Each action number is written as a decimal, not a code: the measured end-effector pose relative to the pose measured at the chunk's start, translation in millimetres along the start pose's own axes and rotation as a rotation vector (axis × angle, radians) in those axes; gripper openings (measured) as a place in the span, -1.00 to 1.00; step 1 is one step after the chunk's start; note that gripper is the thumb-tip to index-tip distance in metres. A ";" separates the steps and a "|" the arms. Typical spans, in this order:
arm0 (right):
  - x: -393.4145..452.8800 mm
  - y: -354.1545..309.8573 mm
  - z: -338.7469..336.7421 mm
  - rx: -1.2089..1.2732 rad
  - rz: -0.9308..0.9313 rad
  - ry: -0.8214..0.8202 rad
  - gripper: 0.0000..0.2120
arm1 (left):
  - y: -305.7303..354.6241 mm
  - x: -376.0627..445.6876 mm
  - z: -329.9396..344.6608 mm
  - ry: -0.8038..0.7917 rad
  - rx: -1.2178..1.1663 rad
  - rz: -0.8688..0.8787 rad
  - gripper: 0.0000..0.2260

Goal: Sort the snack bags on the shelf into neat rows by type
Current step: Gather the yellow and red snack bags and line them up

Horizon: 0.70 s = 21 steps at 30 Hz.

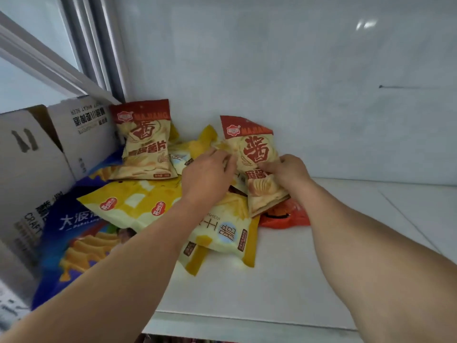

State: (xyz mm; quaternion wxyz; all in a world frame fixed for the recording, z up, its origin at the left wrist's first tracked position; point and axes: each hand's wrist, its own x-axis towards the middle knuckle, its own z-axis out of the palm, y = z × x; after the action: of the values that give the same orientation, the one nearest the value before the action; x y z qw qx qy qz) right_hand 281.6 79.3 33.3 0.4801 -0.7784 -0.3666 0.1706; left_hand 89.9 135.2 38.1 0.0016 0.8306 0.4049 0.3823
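A heap of snack bags lies on the white shelf (pixel 272 280). My right hand (pixel 286 170) grips a cream bag with a red top (pixel 252 149) by its right edge, holding it upright above the heap. My left hand (pixel 210 173) touches that bag's left edge, fingers curled on it. A matching cream and red bag (pixel 144 144) leans against the back wall at the left. Yellow bags (pixel 138 201) (pixel 227 233) lie flat under my left arm. A large blue bag (pixel 74 238) lies at the left. An orange bag (pixel 286 216) peeks out under the held bag.
Cardboard boxes (pixel 44 154) stand along the left side of the shelf, right against the blue bag. The white back wall (pixel 296 95) is close behind the heap. Bare shelf surface stretches to the right and front.
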 end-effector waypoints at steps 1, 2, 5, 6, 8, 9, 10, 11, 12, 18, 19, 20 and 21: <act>-4.6 -1.3 2.3 0.040 0.024 0.009 -0.55 | -2.1 -0.7 -1.5 0.009 -0.024 -0.003 -0.66; -8.6 -1.5 4.1 0.082 0.049 0.012 -0.54 | -3.6 -1.4 -3.3 0.015 -0.040 -0.005 -0.65; -16.9 -3.8 8.8 0.179 0.093 0.006 -0.60 | -10.3 -1.2 -8.4 0.024 -0.072 -0.032 -0.65; -18.4 -5.7 9.3 0.201 0.099 -0.002 -0.63 | -14.3 0.2 -10.1 0.037 -0.067 -0.042 -0.65; -22.1 -10.0 10.5 0.266 0.114 -0.015 -0.66 | -25.4 5.5 -13.1 0.093 -0.029 -0.062 -0.63; -23.0 -11.8 11.5 0.303 0.123 -0.020 -0.66 | -31.8 9.9 -15.1 0.124 -0.017 -0.090 -0.60; -24.2 -13.7 12.1 0.333 0.125 -0.027 -0.67 | -38.4 14.5 -18.4 0.142 -0.014 -0.143 -0.57; -25.4 -16.1 13.3 0.362 0.126 -0.036 -0.68 | -45.1 19.0 -22.2 0.143 -0.015 -0.215 -0.52; -26.6 -17.8 14.7 0.392 0.128 -0.042 -0.69 | -51.9 23.0 -26.5 0.132 -0.021 -0.294 -0.47; -43.9 -30.5 39.9 0.512 0.159 -0.070 -0.63 | -103.3 35.4 -36.3 -0.015 -0.083 -0.619 -0.22; -47.5 -33.1 45.3 0.522 0.167 -0.073 -0.63 | -111.4 36.9 -36.6 -0.059 -0.106 -0.676 -0.19; -51.2 -35.9 50.7 0.525 0.169 -0.075 -0.63 | -118.0 38.9 -37.0 -0.100 -0.130 -0.723 -0.17; -54.7 -39.0 56.5 0.531 0.170 -0.077 -0.62 | -123.4 41.4 -37.1 -0.140 -0.150 -0.755 -0.14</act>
State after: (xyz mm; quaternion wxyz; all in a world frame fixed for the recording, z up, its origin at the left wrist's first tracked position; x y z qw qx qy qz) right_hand 194.0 84.8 35.5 0.6371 -0.6463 -0.2604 0.3297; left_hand -0.8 234.7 52.1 0.2304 0.6448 0.6521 0.3254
